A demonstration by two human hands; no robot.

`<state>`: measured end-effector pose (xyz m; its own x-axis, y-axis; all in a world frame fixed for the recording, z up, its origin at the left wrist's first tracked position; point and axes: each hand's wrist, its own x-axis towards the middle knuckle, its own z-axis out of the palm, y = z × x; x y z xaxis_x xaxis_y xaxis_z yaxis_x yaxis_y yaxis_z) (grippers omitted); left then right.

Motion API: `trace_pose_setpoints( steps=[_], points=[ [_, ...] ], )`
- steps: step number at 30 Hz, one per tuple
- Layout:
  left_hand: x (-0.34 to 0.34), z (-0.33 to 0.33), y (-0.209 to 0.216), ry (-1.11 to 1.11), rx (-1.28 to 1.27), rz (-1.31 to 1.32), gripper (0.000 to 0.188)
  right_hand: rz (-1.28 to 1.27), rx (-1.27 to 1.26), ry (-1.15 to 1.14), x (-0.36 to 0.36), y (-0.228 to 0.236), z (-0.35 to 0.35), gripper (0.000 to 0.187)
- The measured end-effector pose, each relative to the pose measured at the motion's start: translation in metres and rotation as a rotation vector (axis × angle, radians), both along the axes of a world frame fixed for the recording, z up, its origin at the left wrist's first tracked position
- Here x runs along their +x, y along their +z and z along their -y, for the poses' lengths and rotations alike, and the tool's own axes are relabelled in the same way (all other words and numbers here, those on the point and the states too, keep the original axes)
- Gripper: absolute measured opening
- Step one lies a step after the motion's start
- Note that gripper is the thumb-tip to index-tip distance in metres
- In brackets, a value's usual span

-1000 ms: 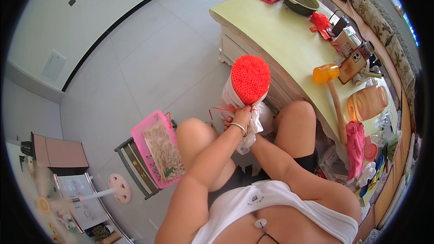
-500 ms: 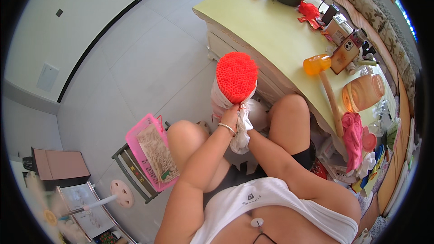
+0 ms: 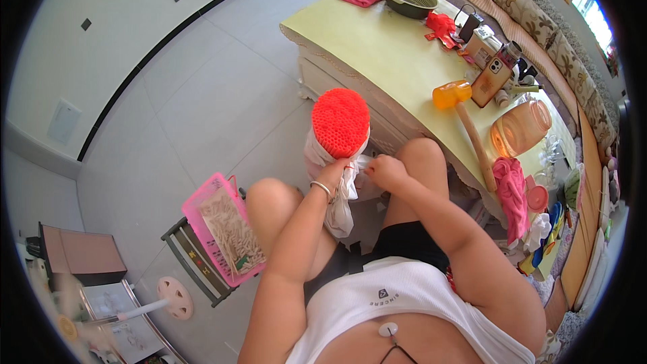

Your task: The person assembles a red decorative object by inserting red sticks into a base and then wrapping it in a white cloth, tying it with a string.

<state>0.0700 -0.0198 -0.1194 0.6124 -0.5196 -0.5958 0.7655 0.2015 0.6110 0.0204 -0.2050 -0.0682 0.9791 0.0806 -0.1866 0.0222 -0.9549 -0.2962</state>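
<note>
A thick bundle of thin red sticks or tubes [image 3: 341,121] stands upright between my knees, its round honeycomb-like top facing up. White plastic wrapping [image 3: 342,219] surrounds its lower part and hangs in a twisted tail toward me. My left hand [image 3: 333,174] grips the gathered wrapping on the near side, where a bit of red string shows. Just to the right, my right hand [image 3: 388,174] is closed in a pinch beside the wrapping. What its fingertips hold is too small to make out.
On my left a pink basket [image 3: 259,271] of pale sticks rests on a folding stool [image 3: 192,256]. The yellow-green table [image 3: 377,40] to the right carries an orange mallet [image 3: 480,141], a phone [image 3: 490,82], a jar [image 3: 520,128], a pink cloth [image 3: 512,192] and a green colander [image 3: 410,0].
My right hand has come out from behind the wrapping and moved right, its fingers now pinched. My left hand keeps its grip on the wrapping. The whole view has shifted slightly.
</note>
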Motion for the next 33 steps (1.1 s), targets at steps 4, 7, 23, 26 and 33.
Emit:
trace_pose_setpoints(
  steps=[4,7,23,26,33],
  points=[
    [-0.005,-0.017,-0.012,-0.189,0.275,0.451,0.025,-0.278,0.818,-0.224,0.015,0.002,0.014,0.022],
    [-0.014,-0.013,0.035,-0.341,0.508,0.588,0.030,-0.312,1.455,-0.564,0.012,0.012,0.017,0.026],
    [-0.017,0.014,0.023,-0.505,1.232,1.001,0.029,0.063,1.882,-0.673,0.014,0.021,0.005,0.036],
    [-0.018,0.028,0.020,-0.487,1.276,1.030,0.032,0.380,1.571,-0.424,0.014,0.020,-0.020,0.034],
    [-0.041,0.021,0.061,-0.276,1.081,1.035,0.025,0.282,1.112,0.062,0.008,0.041,-0.007,0.031]
  ],
)
